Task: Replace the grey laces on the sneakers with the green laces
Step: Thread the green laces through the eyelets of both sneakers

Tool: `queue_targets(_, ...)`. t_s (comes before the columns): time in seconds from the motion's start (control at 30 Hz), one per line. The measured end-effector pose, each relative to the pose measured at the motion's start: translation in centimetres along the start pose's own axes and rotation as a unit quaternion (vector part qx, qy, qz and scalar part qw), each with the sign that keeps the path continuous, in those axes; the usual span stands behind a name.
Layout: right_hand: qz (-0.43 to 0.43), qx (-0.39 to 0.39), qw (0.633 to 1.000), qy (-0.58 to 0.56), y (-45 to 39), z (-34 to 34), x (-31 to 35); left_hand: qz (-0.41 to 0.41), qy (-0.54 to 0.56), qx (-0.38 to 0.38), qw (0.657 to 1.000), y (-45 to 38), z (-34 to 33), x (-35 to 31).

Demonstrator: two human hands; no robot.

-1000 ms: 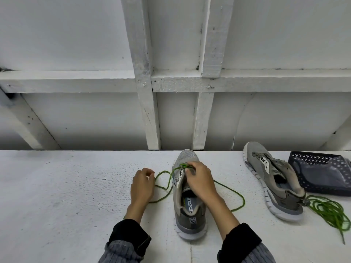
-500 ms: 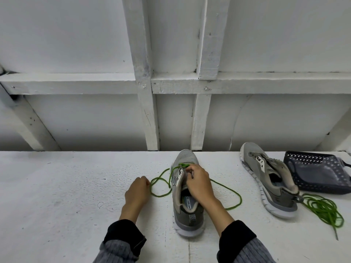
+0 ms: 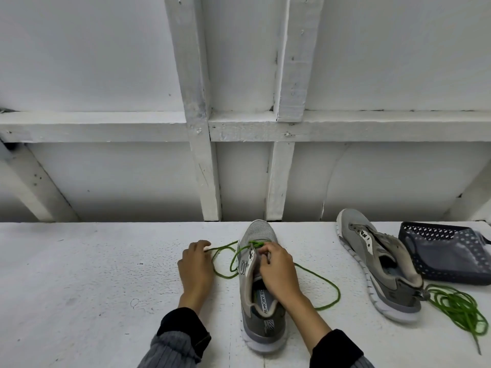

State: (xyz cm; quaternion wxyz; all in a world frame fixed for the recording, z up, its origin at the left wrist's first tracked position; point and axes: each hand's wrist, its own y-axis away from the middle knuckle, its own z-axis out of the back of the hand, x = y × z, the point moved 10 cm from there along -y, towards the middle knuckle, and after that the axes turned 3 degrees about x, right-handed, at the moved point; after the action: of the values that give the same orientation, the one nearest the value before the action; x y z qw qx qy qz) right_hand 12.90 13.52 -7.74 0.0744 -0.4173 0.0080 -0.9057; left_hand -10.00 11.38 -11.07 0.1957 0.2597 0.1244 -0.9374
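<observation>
A grey sneaker (image 3: 261, 309) stands toe-away in the middle of the white table, with a green lace (image 3: 329, 285) threaded through its front eyelets and looping out on both sides. My left hand (image 3: 196, 269) sits to the left of the shoe and pinches one end of that lace. My right hand (image 3: 277, 269) is over the shoe's tongue, its fingertips pinching the lace at the eyelets. A second grey sneaker (image 3: 377, 266) with no lace lies to the right, and a bundled green lace (image 3: 459, 306) rests by its heel.
A dark perforated basket (image 3: 446, 251) lies on its side at the far right. White wooden beams and a wall rise behind the table's (image 3: 79, 274) far edge.
My left hand has drawn the lace end leftward, away from the shoe. My right hand stays at the eyelets. The camera has shifted slightly.
</observation>
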Motion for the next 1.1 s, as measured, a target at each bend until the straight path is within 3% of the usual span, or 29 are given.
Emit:
queue_targets(0.1,-0.001,-0.004,1.0,-0.002,-0.1,-0.1,-0.1,0.059,0.026,-0.016,0.998,0.3,1.6,3.1)
queue_targets(0.23,-0.005,-0.005,1.0,-0.007,-0.1,-0.1,-0.3,0.061,-0.006,0.024,0.998,-0.6,1.9,5.2)
queue_targets(0.43,-0.003,-0.005,1.0,-0.022,0.0,0.3,-0.2,0.045,-0.016,0.025,0.999,-1.3,1.8,4.8)
queue_targets(0.5,-0.005,-0.004,1.0,-0.023,0.1,0.2,-0.2,0.046,0.059,0.034,0.997,-1.0,1.6,3.9)
queue_targets(0.63,-0.008,-0.003,1.0,-0.023,0.1,0.3,-0.1,0.091,0.372,0.047,0.923,-0.7,2.0,0.5)
queue_targets(0.73,-0.009,-0.005,0.999,-0.03,0.2,0.4,-0.1,0.134,0.553,0.158,0.807,-0.6,0.5,-3.5)
queue_targets(0.8,-0.013,-0.007,0.999,-0.037,0.4,0.5,-0.1,0.111,0.593,0.202,0.772,-0.5,0.6,-5.8)
queue_targets(0.83,-0.013,-0.009,0.999,-0.04,0.4,0.6,0.0,0.09,0.584,0.205,0.78,-0.5,0.7,-6.5)
queue_targets(0.97,-0.043,-0.045,0.995,-0.076,0.8,1.4,-0.6,0.022,0.461,0.144,0.875,-0.8,1.5,-7.4)
queue_targets(1.1,-0.098,-0.115,0.981,-0.12,1.6,2.8,-1.9,-0.064,0.341,0.135,0.928,-0.5,1.1,-9.6)
